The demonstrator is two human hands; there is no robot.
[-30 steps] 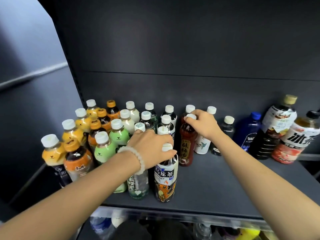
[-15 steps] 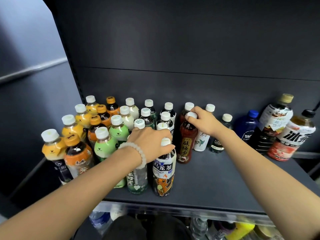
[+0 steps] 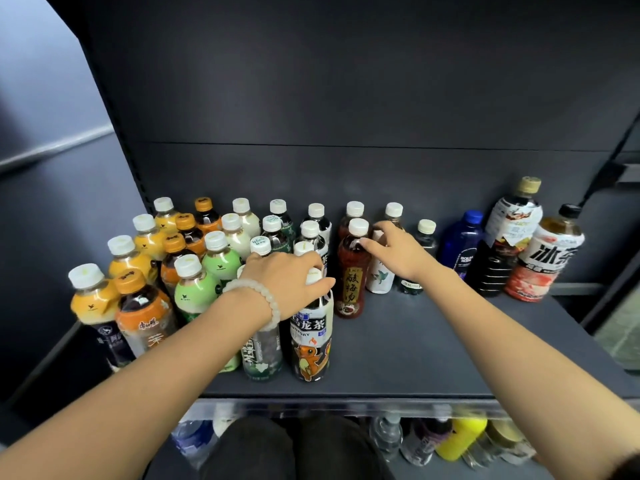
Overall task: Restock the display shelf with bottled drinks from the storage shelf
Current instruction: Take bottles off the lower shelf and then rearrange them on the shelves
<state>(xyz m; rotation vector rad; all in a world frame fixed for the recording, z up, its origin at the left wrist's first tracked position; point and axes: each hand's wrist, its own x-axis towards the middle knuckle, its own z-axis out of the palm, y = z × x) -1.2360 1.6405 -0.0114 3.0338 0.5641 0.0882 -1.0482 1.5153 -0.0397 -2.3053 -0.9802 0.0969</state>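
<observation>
Dark shelf (image 3: 398, 344), bottles packed upright over its left half — right front bare.

Left hand (image 3: 287, 285) at centre, palm down, fingers curled over the white cap of the oolong tea bottle (image 3: 310, 344), which stands at the front of the cluster. Closed on the cap; bottle base on the shelf. A pale bead bracelet (image 3: 259, 299) sits on that wrist. Just at 9 o'clock of the tea bottle, touching it, a green-labelled bottle (image 3: 261, 355), its top hidden under the wrist.

Right hand (image 3: 394, 251) at 1 o'clock from the left hand, fingers loosely spread, fingertips at the shoulder of the dark red plum drink bottle (image 3: 351, 275) and over a white-labelled bottle (image 3: 379, 278) beside it. Grip or mere touch — cannot tell.

At 9 to 10 o'clock of the hands: rows of orange-yellow bottles (image 3: 91, 299), amber tea bottles (image 3: 145, 313) and pale green bottles (image 3: 195, 289).

Far at 3 o'clock, against the back panel: a blue bottle (image 3: 462, 244), a tall dark bottle (image 3: 502, 240) with a tan cap, and a red-and-white iced tea bottle (image 3: 545, 258) leaning slightly.

Below the front edge, a lower shelf of bottles, blurred, one yellow bottle (image 3: 460, 438) among them.
</observation>
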